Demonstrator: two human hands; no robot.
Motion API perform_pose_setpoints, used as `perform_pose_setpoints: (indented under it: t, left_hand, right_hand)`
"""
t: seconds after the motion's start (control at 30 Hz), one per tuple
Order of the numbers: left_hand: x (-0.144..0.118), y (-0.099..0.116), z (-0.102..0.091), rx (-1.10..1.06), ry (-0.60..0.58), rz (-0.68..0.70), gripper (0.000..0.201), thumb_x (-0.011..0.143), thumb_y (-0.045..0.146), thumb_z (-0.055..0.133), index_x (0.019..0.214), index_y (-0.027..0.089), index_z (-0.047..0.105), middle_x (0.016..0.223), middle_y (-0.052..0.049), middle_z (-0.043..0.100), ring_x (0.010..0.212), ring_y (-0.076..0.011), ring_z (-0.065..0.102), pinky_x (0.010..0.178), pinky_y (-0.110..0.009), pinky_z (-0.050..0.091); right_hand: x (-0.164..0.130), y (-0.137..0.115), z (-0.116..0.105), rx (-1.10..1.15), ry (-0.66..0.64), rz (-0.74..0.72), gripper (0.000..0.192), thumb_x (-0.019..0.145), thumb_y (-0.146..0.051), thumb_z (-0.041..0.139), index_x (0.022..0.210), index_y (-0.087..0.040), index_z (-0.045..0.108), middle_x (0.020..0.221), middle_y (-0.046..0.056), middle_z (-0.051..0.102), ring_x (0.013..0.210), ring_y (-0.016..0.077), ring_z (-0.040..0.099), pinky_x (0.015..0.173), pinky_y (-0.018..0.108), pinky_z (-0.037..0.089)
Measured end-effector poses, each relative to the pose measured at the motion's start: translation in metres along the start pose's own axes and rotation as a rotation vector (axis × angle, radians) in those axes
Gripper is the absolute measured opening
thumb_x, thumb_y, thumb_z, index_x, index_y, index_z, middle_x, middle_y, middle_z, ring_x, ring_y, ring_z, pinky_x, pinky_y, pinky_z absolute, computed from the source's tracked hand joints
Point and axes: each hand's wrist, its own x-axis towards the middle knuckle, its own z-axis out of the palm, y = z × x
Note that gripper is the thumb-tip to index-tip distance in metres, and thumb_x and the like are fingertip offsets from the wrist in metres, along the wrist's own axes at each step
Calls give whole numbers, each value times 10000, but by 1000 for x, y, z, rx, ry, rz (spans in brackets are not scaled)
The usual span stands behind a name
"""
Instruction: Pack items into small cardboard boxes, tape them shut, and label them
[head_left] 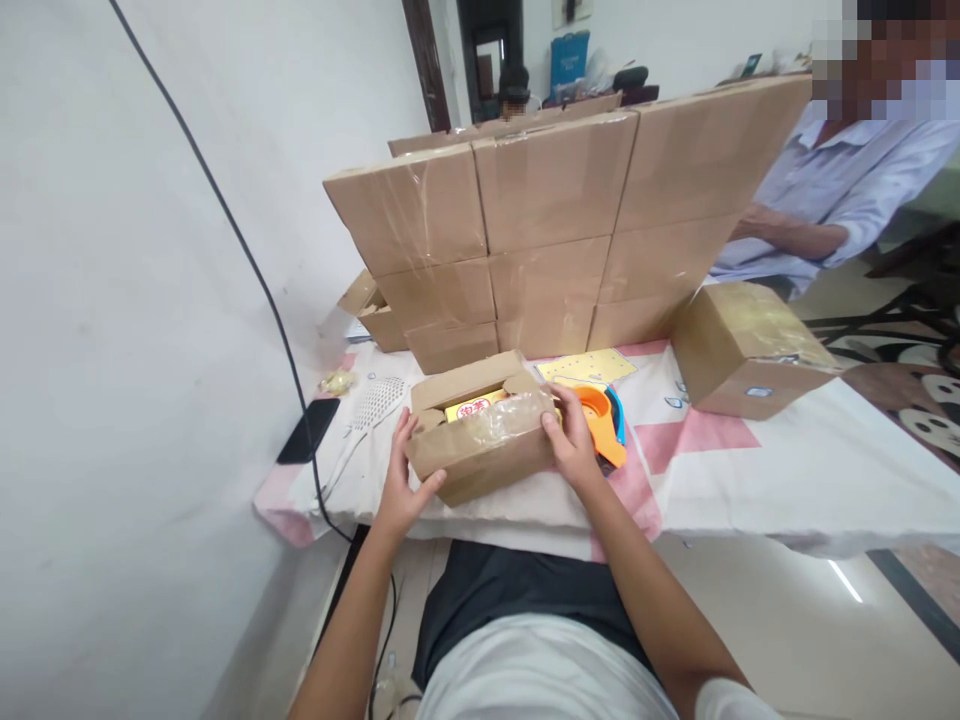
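Cable (247, 260) ran down the white wall at the far left and dropped past the table edge. Beside it on the cloth-covered table (787, 480) lay a black phone (309, 430), and next to that a white slotted utensil (375, 403). Further in, the left hand (401, 480) gripped the left end of a small cardboard box (480, 440), fingers up along its side and thumb wrapped around the near lower corner. The box sat near the table's front edge, its top flaps partly open so that a yellow packet (475, 408) showed inside, with clear tape stretched across the near flap. The right hand (574, 440) held the box's right end, thumb on the near face and fingers curled over the top edge. Just behind that hand lay an orange tape dispenser (604, 420), and beyond it a yellow sheet (585, 367). Behind all this stood a stacked wall of sealed cartons (555, 220). To the right, one separate sealed carton (746, 350) rested on the table, and at the far right sat another person in a light blue shirt (855, 190).
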Motion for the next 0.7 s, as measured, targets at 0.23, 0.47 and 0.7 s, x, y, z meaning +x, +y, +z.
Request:
perform_pose_setpoints:
  t: [0.23,0.47,0.7]
  left_hand:
    - [23,11,-2,-63,-90,-90,1101,871,697,616,1656,309,-52,1751,-160,18,1615,-348,108,1253,-530,309]
    - [35,9,2,-129,58,-154,1022,877,542,678,1639,307,38,1649,-199,309,1489,-326,431,1183,-519,410]
    - [29,52,-14,427,-57,180,396,980,381,577,1371,315,582,1281,-71,669,1268,-263,611,1256,-563,261]
  right_hand:
    - [33,3,-9,249,-221,399,842,816,-267,501,1624,-357,280,1625,10,447,1489,256,427,1255,532,299]
    - [35,5,2,260,-262,319,959,678,-203,495,1611,-361,337,1662,-48,379,1547,254,336,1280,505,263]
    - [32,-2,0,115,-203,95,467,785,-210,526,1212,-288,697,1513,35,555,1438,281,475,1245,510,322]
